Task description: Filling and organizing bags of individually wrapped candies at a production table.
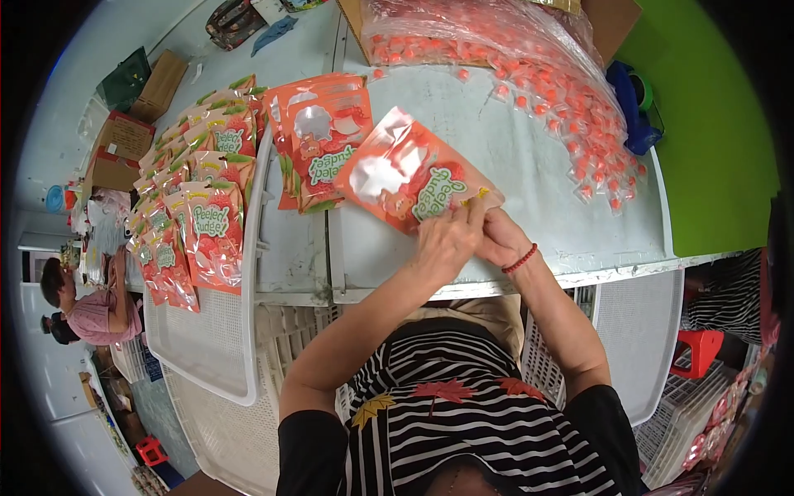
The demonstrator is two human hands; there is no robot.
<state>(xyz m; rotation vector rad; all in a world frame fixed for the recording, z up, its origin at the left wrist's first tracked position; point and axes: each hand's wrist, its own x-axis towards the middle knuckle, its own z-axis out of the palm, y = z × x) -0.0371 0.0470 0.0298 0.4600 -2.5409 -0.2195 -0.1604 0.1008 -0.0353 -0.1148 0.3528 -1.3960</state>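
Observation:
A red and orange candy pouch (389,157) with a shiny clear window is held tilted above the table. My left hand (448,244) pinches its near edge with bent fingers. Right beside it, my right hand (502,237), with a red bead bracelet at the wrist, is closed on the pouch's near right corner; its fingertips are partly hidden. Just left of the held pouch lies a stack of flat matching pouches (318,124). To the right, small clear-wrapped red candies (571,124) spill across the table.
Plumper filled pouches (217,219) crowd a white tray (248,351) on the left. A plastic-lined carton (471,29) of candies stands at the back, and a blue tape dispenser (633,107) at the right edge. A red stool (697,354) is low right; a person (99,310) works far left.

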